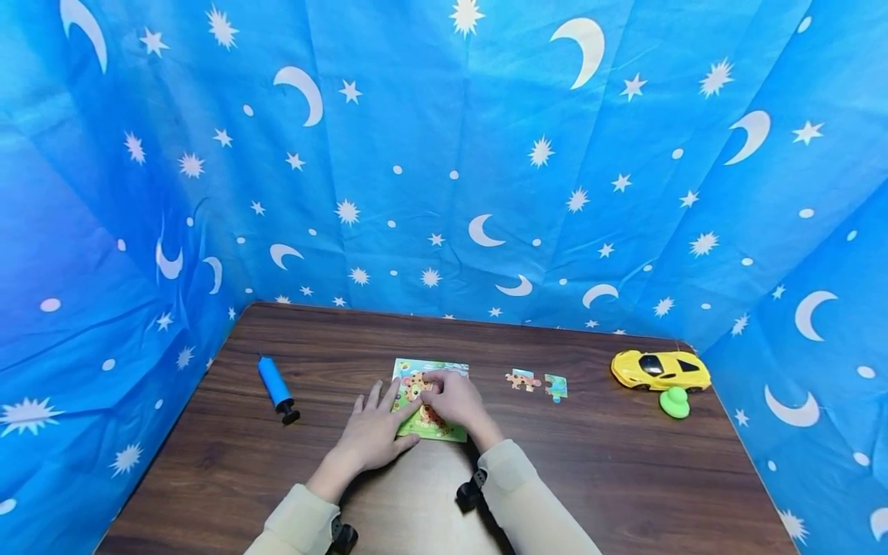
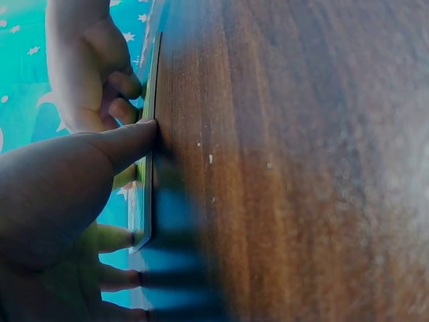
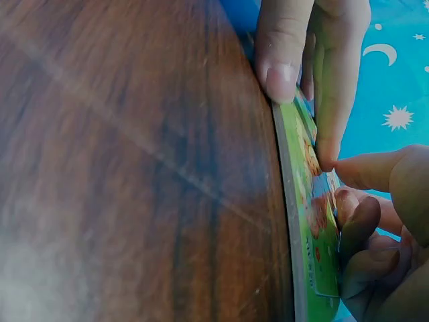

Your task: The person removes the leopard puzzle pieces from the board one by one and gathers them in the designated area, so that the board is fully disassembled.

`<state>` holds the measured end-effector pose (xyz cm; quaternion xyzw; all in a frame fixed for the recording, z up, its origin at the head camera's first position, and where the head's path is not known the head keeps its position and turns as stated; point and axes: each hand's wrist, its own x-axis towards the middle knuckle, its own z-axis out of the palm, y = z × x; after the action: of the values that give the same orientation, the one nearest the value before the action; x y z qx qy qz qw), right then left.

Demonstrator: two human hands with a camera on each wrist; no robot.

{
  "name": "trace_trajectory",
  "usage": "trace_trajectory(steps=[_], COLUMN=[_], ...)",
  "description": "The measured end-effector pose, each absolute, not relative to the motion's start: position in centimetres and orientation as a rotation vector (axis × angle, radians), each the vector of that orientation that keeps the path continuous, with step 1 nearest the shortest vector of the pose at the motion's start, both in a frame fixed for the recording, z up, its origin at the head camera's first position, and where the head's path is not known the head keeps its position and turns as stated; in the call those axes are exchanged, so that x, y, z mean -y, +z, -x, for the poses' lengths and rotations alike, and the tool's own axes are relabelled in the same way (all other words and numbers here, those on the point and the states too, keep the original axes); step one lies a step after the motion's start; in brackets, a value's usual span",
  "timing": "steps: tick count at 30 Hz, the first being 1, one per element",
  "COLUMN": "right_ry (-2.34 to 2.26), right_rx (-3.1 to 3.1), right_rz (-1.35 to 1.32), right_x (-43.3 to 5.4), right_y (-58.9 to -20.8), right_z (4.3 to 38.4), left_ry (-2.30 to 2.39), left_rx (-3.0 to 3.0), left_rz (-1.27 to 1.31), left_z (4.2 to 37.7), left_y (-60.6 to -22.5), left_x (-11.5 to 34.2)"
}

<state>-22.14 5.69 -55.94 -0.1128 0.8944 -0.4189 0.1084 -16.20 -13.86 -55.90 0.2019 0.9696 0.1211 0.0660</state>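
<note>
A jigsaw puzzle board [image 1: 451, 433] with a green border and a spotted cartoon animal lies flat on the table. My left hand [image 1: 375, 434] is spread at its left side; the index finger reaches onto the picture, and in the left wrist view the thumb [image 2: 127, 142] presses the board's near edge. My right hand [image 1: 454, 397] is over the right half, its fingers bent and the fingertips at the picture beside the left index finger. Whether a piece is between them is hidden. Two loose puzzle pieces, one spotted [image 1: 522, 379] and one green-blue [image 1: 556, 388], lie to the right.
A blue pump-like tube [image 1: 275, 383] with a black handle lies at the left. Toward the right edge stand a yellow toy car [image 1: 660, 370] and a small green rubber-duck-like toy [image 1: 674, 402]. A blue curtain [image 1: 416, 154] with moons and stars surrounds the brown wooden table [image 1: 610, 478].
</note>
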Motion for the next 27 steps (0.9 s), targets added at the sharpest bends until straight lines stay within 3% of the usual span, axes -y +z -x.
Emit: trace_trajectory(steps=[27], right_ry=[-1.195], right_rx=[-2.628], right_rz=[0.305], right_x=[-5.25], right_y=[-55.7], right_z=[22.25], left_ry=[0.385], left_rx=[-2.927], left_rz=[-0.594], left_z=[16.23], left_y=[-56.22], left_x=[13.76])
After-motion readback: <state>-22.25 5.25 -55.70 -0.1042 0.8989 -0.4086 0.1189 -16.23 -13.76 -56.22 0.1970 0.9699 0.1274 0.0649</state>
